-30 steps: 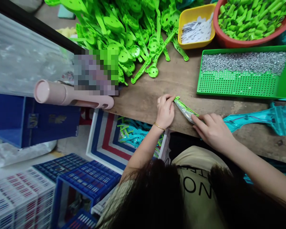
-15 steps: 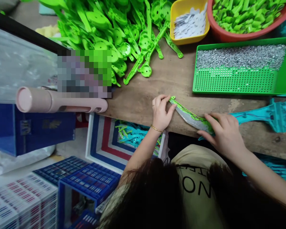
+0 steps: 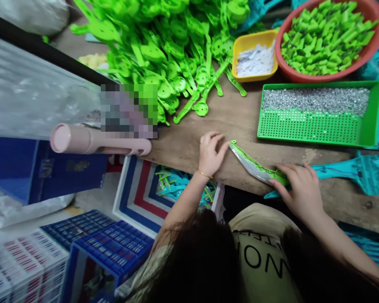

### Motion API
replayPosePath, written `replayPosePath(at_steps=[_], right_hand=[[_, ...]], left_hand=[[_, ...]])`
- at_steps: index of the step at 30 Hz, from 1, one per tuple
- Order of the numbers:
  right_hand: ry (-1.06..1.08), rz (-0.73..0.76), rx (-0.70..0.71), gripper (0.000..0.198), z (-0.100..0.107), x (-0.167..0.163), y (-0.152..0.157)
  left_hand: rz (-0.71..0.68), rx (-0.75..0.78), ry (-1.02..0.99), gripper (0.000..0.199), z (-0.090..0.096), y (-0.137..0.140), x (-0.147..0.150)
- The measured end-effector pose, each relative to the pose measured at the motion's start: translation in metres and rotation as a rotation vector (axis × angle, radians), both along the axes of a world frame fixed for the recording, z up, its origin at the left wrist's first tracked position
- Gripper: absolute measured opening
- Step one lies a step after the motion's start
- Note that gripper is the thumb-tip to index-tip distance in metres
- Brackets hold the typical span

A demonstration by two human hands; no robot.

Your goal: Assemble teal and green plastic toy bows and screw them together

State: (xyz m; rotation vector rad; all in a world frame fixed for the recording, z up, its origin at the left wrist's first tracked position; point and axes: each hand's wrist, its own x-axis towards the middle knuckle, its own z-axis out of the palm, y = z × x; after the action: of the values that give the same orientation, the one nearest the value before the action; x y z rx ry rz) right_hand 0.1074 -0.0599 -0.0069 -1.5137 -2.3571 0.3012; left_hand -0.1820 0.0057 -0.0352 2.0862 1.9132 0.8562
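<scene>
A curved toy sword piece [image 3: 251,165], bright green with a clear greyish blade edge and a thin wire along it, lies at the table's front edge. My right hand [image 3: 301,189] grips its wide end between thumb and fingers. At the narrow tip is my left hand [image 3: 211,153], thumb and forefinger apart, the thumb beside the tip; whether it touches is hard to tell. A teal plastic part [image 3: 341,169] with a hilt-like end and thin wires runs out to the right from under my right hand.
Green plastic parts [image 3: 151,52] are heaped at the back. A yellow bin [image 3: 254,78] holds white pieces, a red basin [image 3: 326,78] green pieces, and a green tray [image 3: 309,141] small metal ones. A pink cylinder [image 3: 110,142] lies left; below it is a striped box [image 3: 138,189].
My left hand has loosened its pinch on the sword piece's tip and drawn slightly left. My right hand still holds the wide end. The whole view has shifted, so things sit lower.
</scene>
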Motion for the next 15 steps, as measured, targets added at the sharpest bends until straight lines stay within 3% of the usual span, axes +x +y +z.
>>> replayPosePath(at_steps=[4,7,11,15], right_hand=[[0.000,0.011,0.024,0.036,-0.002,0.000,0.002],[-0.011,0.013,0.055,0.034,-0.005,0.000,0.000],[0.000,0.020,0.033,0.034,-0.009,0.001,-0.001],[0.200,-0.037,-0.055,0.042,0.005,0.003,0.006]], left_hand=[[0.326,0.117,0.097,0.027,-0.005,0.050,-0.059],[0.451,0.099,0.112,0.027,-0.013,0.076,-0.090],[0.437,0.033,0.143,0.014,-0.006,0.072,-0.097],[0.286,0.150,0.139,0.018,0.025,0.040,-0.085]])
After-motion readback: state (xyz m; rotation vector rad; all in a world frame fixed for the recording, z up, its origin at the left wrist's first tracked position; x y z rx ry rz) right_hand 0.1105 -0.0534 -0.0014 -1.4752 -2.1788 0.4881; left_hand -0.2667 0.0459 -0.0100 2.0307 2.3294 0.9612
